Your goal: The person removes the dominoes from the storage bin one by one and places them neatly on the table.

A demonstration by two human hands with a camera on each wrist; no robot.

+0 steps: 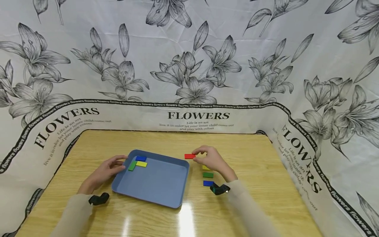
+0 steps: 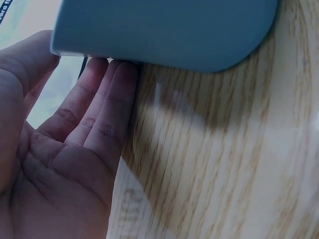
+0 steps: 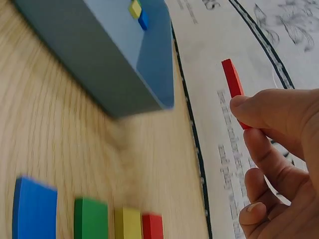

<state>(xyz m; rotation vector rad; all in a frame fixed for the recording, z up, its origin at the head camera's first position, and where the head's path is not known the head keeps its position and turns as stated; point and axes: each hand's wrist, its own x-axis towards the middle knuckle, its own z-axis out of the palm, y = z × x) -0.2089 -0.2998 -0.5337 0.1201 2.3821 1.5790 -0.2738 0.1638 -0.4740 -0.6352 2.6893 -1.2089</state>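
Note:
My right hand (image 1: 211, 159) pinches a flat red block (image 1: 189, 156) between thumb and index finger, raised beside the tray's far right corner. In the right wrist view the red block (image 3: 233, 79) sticks out past the thumb, with the other fingers curled loosely below. The blue-grey tray (image 1: 160, 184) lies at an angle on the table. At its left side, my left hand (image 1: 108, 171) touches the edge with thumb and fairly straight fingers; the left wrist view hides the fingertips behind the tray (image 2: 164, 30). Inside, near the far left corner, lie blue (image 1: 140, 158), yellow (image 1: 141, 164) and green (image 1: 132, 165) blocks.
Right of the tray, a yellow block (image 1: 205, 167), a green block (image 1: 208, 175) and a blue block (image 1: 208, 183) form a column. Another red block (image 3: 153, 226) ends this row in the right wrist view. A flower-printed curtain (image 1: 198, 120) borders the wooden table (image 1: 237, 141).

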